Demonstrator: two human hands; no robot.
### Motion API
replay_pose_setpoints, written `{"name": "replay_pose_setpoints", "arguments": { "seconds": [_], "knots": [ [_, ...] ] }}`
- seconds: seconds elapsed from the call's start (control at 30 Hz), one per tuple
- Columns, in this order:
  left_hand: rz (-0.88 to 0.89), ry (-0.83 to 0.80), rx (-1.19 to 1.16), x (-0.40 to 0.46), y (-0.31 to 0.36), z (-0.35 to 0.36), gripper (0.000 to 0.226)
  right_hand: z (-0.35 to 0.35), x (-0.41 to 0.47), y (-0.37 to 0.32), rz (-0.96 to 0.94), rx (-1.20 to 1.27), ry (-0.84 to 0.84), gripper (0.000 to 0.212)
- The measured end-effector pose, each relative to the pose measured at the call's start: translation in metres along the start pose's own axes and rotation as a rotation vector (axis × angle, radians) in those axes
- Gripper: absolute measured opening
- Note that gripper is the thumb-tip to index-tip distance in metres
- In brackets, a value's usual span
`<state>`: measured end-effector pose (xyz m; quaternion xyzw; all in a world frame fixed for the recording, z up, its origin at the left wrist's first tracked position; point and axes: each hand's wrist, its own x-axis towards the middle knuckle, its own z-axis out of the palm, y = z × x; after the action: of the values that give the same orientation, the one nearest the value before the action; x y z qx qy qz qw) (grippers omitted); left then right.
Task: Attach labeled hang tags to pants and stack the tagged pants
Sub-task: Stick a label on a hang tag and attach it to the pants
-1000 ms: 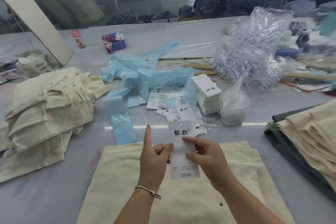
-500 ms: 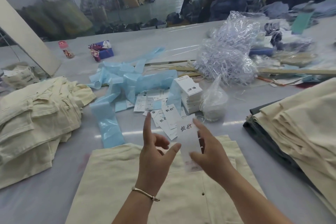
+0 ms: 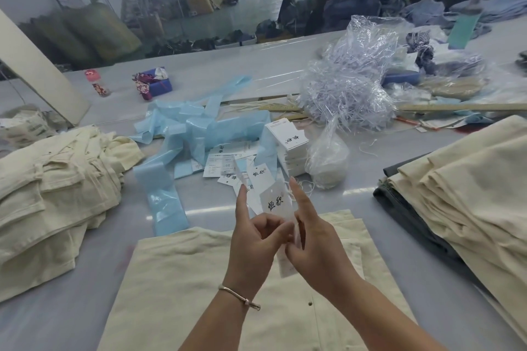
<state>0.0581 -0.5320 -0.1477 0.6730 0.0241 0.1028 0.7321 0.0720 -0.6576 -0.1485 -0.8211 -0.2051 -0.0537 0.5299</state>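
Your left hand [image 3: 255, 239] and right hand [image 3: 315, 242] are raised together over the near middle of the table [image 3: 71, 319], and between them you hold a white hang tag [image 3: 275, 204] with black characters on it. Your left thumb and curled fingers pinch the tag's lower part while the forefinger points straight up; your right hand grips its right edge, forefinger also stretched upward. A thin bracelet [image 3: 239, 296] sits on your left wrist.

Directly below your hands lies a folded pair of cream pants [image 3: 199, 293], flat on the table. To the left is a loose heap of cream pants [image 3: 51, 179]; to the right, a neat stack of folded pants [image 3: 467, 188], cream on top with a dark pair at the bottom.

Just beyond your hands, loose tags [image 3: 228, 164] lie scattered among crumpled blue plastic strips [image 3: 196, 134]. A stack of white tags [image 3: 288, 148] stands right of them, beside a small clear bag of string [image 3: 328, 162]. Farther right sits a big clear bag of plastic fasteners [image 3: 350, 85].
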Motion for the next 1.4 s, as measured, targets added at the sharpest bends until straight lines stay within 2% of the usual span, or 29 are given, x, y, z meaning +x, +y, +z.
{"name": "replay_pose_setpoints", "arguments": {
  "seconds": [0.1,0.23,0.33,0.4,0.5,0.7,0.87,1.13,1.2,1.33,1.4],
  "knots": [
    [0.032,0.050,-0.012,-0.001,0.002,-0.001,0.079,-0.005,-0.001,0.003,0.091,0.108,0.006,0.088],
    [0.002,0.168,0.037,0.000,0.009,-0.009,0.033,-0.010,0.003,0.012,0.366,0.390,-0.010,0.061],
    [-0.131,0.189,-0.035,0.001,0.014,-0.010,0.018,-0.012,0.005,0.016,0.481,0.512,-0.026,0.067],
    [-0.205,0.157,-0.021,0.000,0.016,-0.010,0.023,-0.014,0.005,0.016,0.476,0.565,-0.045,0.072],
    [-0.227,0.166,0.012,-0.002,0.013,-0.008,0.033,-0.012,0.004,0.013,0.432,0.642,-0.085,0.076],
    [-0.241,0.201,-0.040,-0.003,0.005,-0.003,0.024,-0.011,0.004,0.009,0.392,0.737,-0.069,0.077],
    [-0.210,0.211,-0.021,-0.002,0.004,-0.001,0.025,-0.011,0.003,0.008,0.378,0.798,-0.053,0.076],
    [-0.036,0.253,0.277,-0.012,0.002,0.003,0.033,-0.014,-0.001,0.001,0.342,0.826,-0.041,0.074],
    [-0.005,0.257,0.304,-0.015,0.002,0.005,0.044,-0.014,-0.001,-0.001,0.328,0.831,-0.032,0.072],
    [-0.068,0.203,0.180,-0.014,0.009,0.001,0.099,-0.015,-0.002,-0.001,0.325,0.840,-0.009,0.072],
    [-0.083,0.130,0.064,-0.012,0.010,-0.001,0.104,-0.014,-0.003,-0.001,0.318,0.873,-0.012,0.072]
  ]
}}
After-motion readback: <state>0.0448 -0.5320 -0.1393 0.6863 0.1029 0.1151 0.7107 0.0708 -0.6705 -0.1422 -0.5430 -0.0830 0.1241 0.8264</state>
